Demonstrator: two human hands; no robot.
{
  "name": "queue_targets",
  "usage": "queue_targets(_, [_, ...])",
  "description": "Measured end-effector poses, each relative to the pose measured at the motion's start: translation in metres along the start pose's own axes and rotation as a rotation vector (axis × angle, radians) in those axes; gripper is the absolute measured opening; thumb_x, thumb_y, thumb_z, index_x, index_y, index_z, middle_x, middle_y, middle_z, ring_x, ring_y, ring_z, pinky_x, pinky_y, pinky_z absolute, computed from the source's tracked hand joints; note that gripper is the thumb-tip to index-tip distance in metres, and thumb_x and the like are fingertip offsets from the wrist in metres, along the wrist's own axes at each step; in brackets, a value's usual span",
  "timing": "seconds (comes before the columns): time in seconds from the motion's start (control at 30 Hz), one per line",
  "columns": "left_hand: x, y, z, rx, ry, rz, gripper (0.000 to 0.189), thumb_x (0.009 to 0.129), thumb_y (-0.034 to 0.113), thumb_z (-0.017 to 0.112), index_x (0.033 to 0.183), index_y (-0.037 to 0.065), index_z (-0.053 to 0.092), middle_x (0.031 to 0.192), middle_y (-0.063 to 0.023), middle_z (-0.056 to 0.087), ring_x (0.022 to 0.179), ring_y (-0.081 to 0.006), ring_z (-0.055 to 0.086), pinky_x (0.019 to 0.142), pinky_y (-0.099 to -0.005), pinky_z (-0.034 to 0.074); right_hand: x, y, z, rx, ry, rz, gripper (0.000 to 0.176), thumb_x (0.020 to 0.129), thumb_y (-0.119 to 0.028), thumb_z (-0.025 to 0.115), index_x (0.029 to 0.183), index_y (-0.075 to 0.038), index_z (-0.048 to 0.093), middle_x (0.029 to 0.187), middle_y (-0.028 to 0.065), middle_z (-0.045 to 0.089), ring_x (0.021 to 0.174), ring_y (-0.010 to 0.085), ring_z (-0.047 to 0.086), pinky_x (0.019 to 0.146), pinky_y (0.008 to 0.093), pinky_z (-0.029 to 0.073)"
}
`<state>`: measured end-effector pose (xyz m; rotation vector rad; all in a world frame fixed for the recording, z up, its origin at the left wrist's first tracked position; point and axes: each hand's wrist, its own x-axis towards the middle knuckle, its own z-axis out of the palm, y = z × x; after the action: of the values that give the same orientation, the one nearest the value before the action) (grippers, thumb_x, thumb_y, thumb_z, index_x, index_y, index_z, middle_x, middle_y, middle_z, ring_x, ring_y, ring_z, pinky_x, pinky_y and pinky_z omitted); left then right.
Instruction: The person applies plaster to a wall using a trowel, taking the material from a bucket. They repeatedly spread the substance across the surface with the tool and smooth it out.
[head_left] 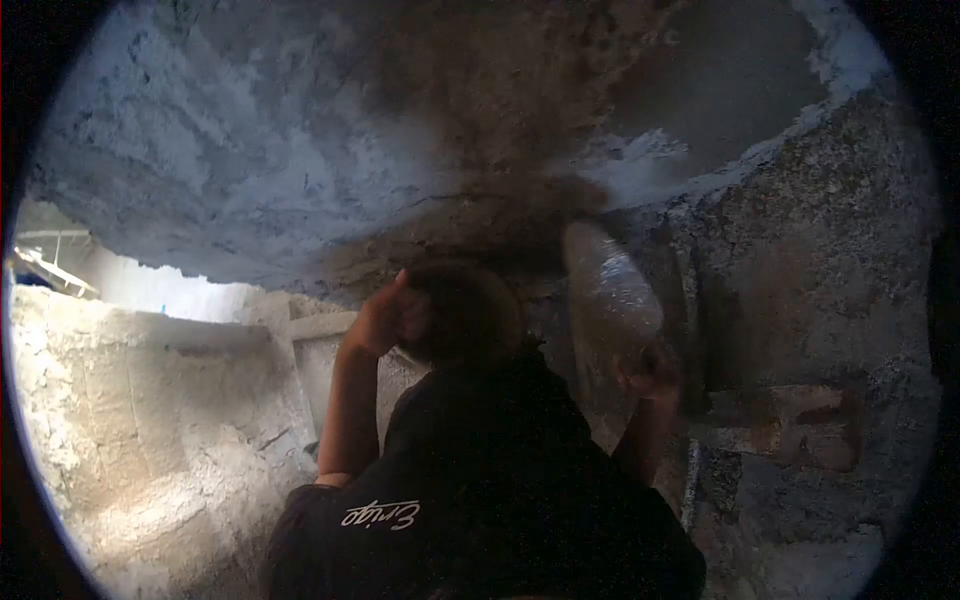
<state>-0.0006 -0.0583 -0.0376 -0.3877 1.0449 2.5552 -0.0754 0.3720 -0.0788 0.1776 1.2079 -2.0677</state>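
My left hand (385, 318) is closed on the edge of a dark round pan (465, 312), held in front of my chest. The pan's inside is in deep shadow, so its contents do not show. To the right, my right hand (648, 372) is wrapped at the lower end of a trowel (612, 285). Its broad, shiny blade points up toward the wall and is smeared by motion. Just beyond both tools is a wall (480, 130) with patchy grey and brown plaster, damp-looking in places.
Rough, darker masonry (850, 230) runs down the right side, with reddish bricks (815, 425) low on it. At the left, a bright opening (170, 290) lets in light above a pale, uneven surface (180, 400). My dark shirt (480, 490) fills the lower middle.
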Motion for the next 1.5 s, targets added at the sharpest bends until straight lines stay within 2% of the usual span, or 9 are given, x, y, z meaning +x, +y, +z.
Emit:
queue_targets(0.23, [-0.002, 0.002, 0.006, 0.035, 0.150, -0.006, 0.047, 0.083, 0.053, 0.032, 0.056, 0.014, 0.032, 0.054, 0.0042, 0.025, 0.046, -0.0085, 0.024, 0.042, -0.0219, 0.017, 0.015, -0.024, 0.008, -0.179, -0.321, -0.091, 0.063, 0.064, -0.014, 0.068, 0.120, -0.007, 0.039, 0.114, 0.0163, 0.045, 0.094, 0.0262, 0.051, 0.065, 0.0370, 0.048])
queue_targets(0.3, [0.001, 0.004, 0.003, 0.028, 0.054, -0.053, 0.047, 0.084, 0.052, 0.032, 0.056, 0.014, 0.032, 0.054, 0.0043, 0.025, 0.046, -0.0083, 0.024, 0.042, -0.0218, 0.016, 0.027, -0.049, 0.059, -1.351, -0.404, -0.194, 0.059, 0.066, -0.020, 0.068, 0.117, -0.008, 0.041, 0.109, 0.0133, 0.049, 0.086, 0.0239, 0.054, 0.064, 0.0355, 0.048])
queue_targets(0.53, [0.008, -0.003, 0.009, 0.055, -0.005, -0.090, 0.047, 0.083, 0.052, 0.035, 0.055, 0.014, 0.034, 0.053, 0.0036, 0.028, 0.045, -0.0087, 0.023, 0.041, -0.0221, 0.017, 0.118, 0.021, 0.158, -1.853, -0.325, 0.038, 0.040, 0.071, -0.018, 0.060, 0.107, -0.004, 0.048, 0.093, 0.0163, 0.055, 0.079, 0.0269, 0.056, 0.068, 0.0358, 0.045])
queue_targets(0.63, [0.003, -0.001, 0.013, 0.117, -0.058, -0.049, 0.049, 0.084, 0.051, 0.032, 0.053, 0.013, 0.032, 0.053, 0.0047, 0.026, 0.045, -0.0074, 0.021, 0.041, -0.0211, 0.015, 0.125, 0.040, 0.168, -1.835, -0.406, -0.420, 0.042, 0.070, -0.019, 0.061, 0.107, -0.003, 0.048, 0.093, 0.0162, 0.055, 0.077, 0.0271, 0.056, 0.067, 0.0362, 0.045])
queue_targets(0.73, [0.004, 0.000, 0.011, 0.120, -0.047, -0.030, 0.050, 0.085, 0.051, 0.032, 0.052, 0.013, 0.031, 0.052, 0.0047, 0.026, 0.045, -0.0072, 0.021, 0.040, -0.0210, 0.015, 0.131, 0.035, 0.170, -2.115, -0.619, 0.005, 0.046, 0.069, -0.018, 0.062, 0.110, -0.004, 0.047, 0.093, 0.0149, 0.056, 0.076, 0.0257, 0.055, 0.068, 0.0358, 0.046])
queue_targets(0.8, [0.003, -0.002, 0.011, 0.079, -0.041, -0.017, 0.050, 0.084, 0.051, 0.032, 0.052, 0.013, 0.031, 0.052, 0.0047, 0.026, 0.045, -0.0069, 0.021, 0.040, -0.0207, 0.015, 0.136, 0.017, 0.170, -1.781, -0.621, 0.401, 0.052, 0.067, -0.019, 0.065, 0.113, -0.006, 0.046, 0.096, 0.0132, 0.056, 0.079, 0.0245, 0.056, 0.070, 0.0350, 0.046])
queue_targets(1.23, [-0.001, -0.003, -0.009, -0.031, -0.049, 0.004, 0.047, 0.085, 0.049, 0.030, 0.054, 0.014, 0.032, 0.052, 0.0049, 0.025, 0.044, -0.0078, 0.024, 0.040, -0.0210, 0.018, 0.052, -0.017, 0.015, -0.750, -0.382, 0.234, 0.056, 0.069, -0.025, 0.066, 0.115, -0.001, 0.045, 0.091, 0.0062, 0.056, 0.074, 0.0122, 0.054, 0.061, 0.0263, 0.046])
queue_targets(1.43, [-0.003, -0.008, 0.011, -0.067, 0.299, 0.086, 0.038, 0.087, 0.042, 0.032, 0.067, 0.012, 0.043, 0.057, 0.0020, 0.032, 0.050, -0.0122, 0.034, 0.043, -0.0238, 0.027, 0.011, -0.014, 0.022, -0.237, -0.597, -0.401, 0.040, 0.068, -0.025, 0.065, 0.099, -0.002, 0.052, 0.077, 0.0067, 0.057, 0.057, 0.0129, 0.052, 0.047, 0.0264, 0.041])
queue_targets(1.5, [-0.006, -0.009, 0.024, -0.107, 0.273, 0.030, 0.038, 0.087, 0.042, 0.033, 0.069, 0.011, 0.045, 0.057, 0.0012, 0.033, 0.050, -0.0134, 0.035, 0.045, -0.0249, 0.029, -0.005, -0.015, 0.031, -0.074, 0.045, -0.145, 0.041, 0.066, -0.027, 0.066, 0.096, -0.003, 0.052, 0.074, 0.0044, 0.055, 0.055, 0.0124, 0.049, 0.047, 0.0261, 0.038])
